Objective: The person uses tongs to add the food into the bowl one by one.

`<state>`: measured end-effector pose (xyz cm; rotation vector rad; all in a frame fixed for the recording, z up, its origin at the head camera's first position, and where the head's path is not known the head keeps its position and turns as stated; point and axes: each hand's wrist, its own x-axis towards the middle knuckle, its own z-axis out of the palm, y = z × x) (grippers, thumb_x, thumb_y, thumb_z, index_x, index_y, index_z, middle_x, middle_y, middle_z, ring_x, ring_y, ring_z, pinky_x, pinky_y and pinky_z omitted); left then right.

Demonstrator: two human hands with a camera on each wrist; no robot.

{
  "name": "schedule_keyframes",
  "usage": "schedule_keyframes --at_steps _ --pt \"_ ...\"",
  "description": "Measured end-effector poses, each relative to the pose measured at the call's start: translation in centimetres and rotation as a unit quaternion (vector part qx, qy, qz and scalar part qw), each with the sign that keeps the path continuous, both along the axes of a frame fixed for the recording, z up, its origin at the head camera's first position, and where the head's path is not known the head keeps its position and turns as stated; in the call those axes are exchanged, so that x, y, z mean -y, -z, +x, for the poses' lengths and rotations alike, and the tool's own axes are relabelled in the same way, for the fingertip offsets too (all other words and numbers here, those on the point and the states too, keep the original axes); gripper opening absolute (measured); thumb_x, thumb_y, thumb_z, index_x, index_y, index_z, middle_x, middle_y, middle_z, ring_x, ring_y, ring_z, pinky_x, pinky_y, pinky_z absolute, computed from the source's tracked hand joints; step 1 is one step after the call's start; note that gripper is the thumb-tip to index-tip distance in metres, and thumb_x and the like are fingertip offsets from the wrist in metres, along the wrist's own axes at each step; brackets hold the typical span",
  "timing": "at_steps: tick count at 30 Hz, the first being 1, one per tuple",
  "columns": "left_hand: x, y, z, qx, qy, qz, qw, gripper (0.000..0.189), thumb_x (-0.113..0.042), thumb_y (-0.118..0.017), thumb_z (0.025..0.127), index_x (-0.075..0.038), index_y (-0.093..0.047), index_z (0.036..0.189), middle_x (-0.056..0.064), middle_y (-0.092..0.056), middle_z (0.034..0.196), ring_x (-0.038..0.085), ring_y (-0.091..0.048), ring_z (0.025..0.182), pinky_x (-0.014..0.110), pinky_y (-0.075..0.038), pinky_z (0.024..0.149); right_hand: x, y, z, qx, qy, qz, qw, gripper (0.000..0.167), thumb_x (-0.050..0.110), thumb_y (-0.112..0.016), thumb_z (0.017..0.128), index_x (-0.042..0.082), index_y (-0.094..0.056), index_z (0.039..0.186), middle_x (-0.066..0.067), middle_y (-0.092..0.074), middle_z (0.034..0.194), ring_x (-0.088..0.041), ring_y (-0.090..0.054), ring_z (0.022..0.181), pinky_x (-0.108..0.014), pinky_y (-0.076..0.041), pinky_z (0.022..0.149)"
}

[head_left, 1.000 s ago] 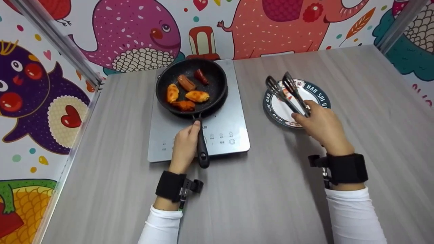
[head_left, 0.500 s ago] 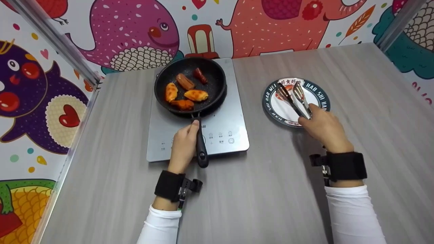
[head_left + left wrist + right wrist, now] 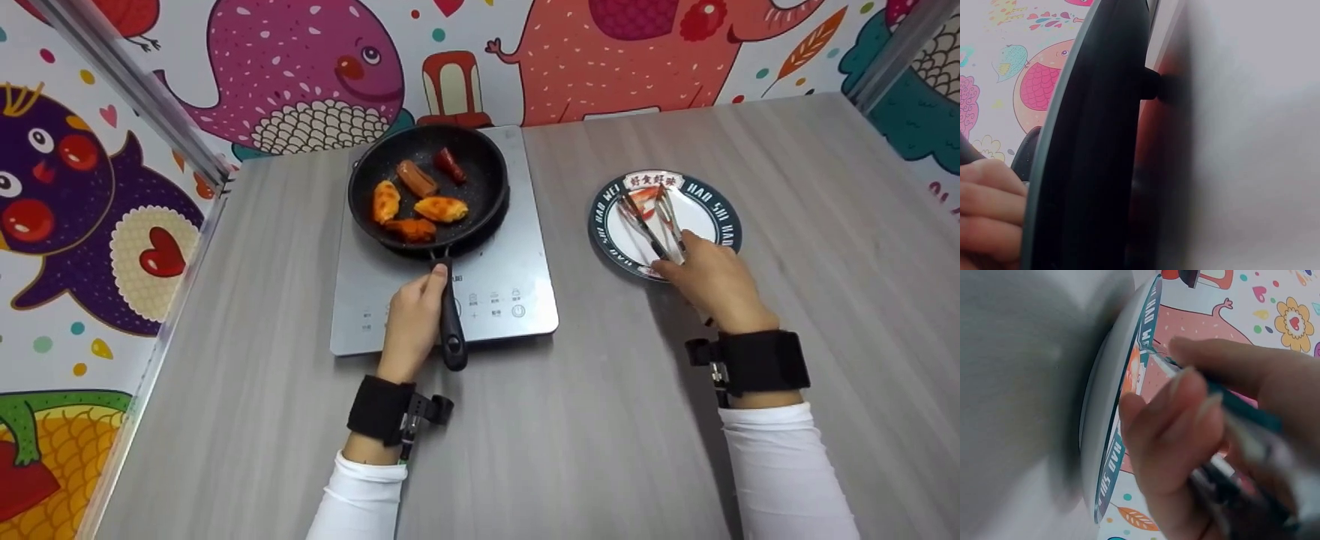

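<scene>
My left hand grips the black handle of a frying pan, thumb along its top. Inside the pan lie two browned yellow pieces like chicken wings, a scored sausage, a dark red piece and an orange piece. With my right hand I hold metal tongs, their tips spread and low over a plate. A red-and-white piece shows on the plate between the tips. In the right wrist view, curled fingers hold the tongs beside the plate rim.
The pan stands on a silver induction cooker with touch controls at its front. The plate lies right of it on the grey wood-grain table. Walls with cartoon animals border the back and left.
The tongs have come down from above the plate, and their tips now lie low over its middle around the red-and-white piece. My left hand and the pan stay put.
</scene>
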<state>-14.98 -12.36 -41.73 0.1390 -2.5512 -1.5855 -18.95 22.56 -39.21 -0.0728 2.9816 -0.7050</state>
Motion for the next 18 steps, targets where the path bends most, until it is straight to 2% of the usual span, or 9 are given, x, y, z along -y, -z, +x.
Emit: schedule_keyframes --at_steps 2,4,9,12,15,18 --pt "-0.07 -0.1 -0.03 0.0 0.001 -0.001 1.0 0.051 -0.055 -0.039 0.089 -0.014 -0.034 0.059 -0.002 -0.027 0.056 0.016 -0.028 0.049 0.029 -0.023 0.051 0.08 0.01 -0.1 -0.009 -0.002 0.002 1.0 0.051 0.037 -0.057 0.085 -0.006 -0.048 0.111 -0.022 -0.056 0.082 -0.04 -0.053 0.078 -0.052 -0.038 0.067" --pt "-0.1 -0.15 -0.02 -0.001 0.001 -0.006 1.0 0.051 -0.054 -0.039 0.089 -0.014 -0.033 0.059 -0.002 -0.026 0.055 0.015 -0.026 0.048 0.028 -0.022 0.05 0.15 0.04 -0.15 -0.022 -0.003 0.006 0.9997 0.053 0.035 -0.058 0.085 -0.008 -0.048 0.114 -0.025 -0.057 0.084 -0.042 -0.053 0.079 -0.053 -0.038 0.068" --pt "-0.09 -0.27 0.03 -0.006 0.0 -0.022 0.9997 0.051 -0.054 -0.037 0.089 -0.014 -0.032 0.059 -0.002 -0.025 0.054 0.015 -0.023 0.047 0.028 -0.02 0.049 0.22 0.2 -0.11 -0.059 -0.001 0.014 0.9982 0.04 0.025 -0.057 0.084 -0.007 -0.053 0.108 -0.025 -0.057 0.082 -0.042 -0.053 0.074 -0.052 -0.038 0.064" --pt "-0.05 -0.29 0.01 -0.008 -0.001 -0.023 0.9997 0.051 -0.055 -0.037 0.089 -0.014 -0.033 0.059 -0.002 -0.026 0.054 0.015 -0.025 0.046 0.028 -0.021 0.049 0.18 0.24 -0.1 -0.067 -0.004 0.016 0.9976 0.039 0.021 -0.056 0.084 -0.007 -0.052 0.111 -0.027 -0.058 0.086 -0.042 -0.053 0.075 -0.053 -0.038 0.065" --pt "0.01 -0.22 0.0 -0.004 -0.002 -0.021 0.9998 0.051 -0.055 -0.037 0.089 -0.014 -0.033 0.059 -0.002 -0.026 0.054 0.016 -0.026 0.047 0.028 -0.021 0.049 0.12 0.31 -0.07 -0.073 -0.012 0.02 0.997 0.044 0.019 -0.055 0.085 -0.008 -0.047 0.119 -0.032 -0.056 0.094 -0.046 -0.052 0.082 -0.055 -0.038 0.068" --pt "0.09 -0.11 0.0 -0.001 -0.003 -0.016 0.9999 0.051 -0.055 -0.038 0.089 -0.014 -0.034 0.059 -0.002 -0.027 0.054 0.016 -0.027 0.047 0.028 -0.022 0.049 0.07 0.41 -0.01 -0.077 -0.014 0.022 0.9967 0.043 0.018 -0.055 0.085 -0.009 -0.047 0.119 -0.033 -0.056 0.095 -0.049 -0.052 0.084 -0.056 -0.037 0.069"
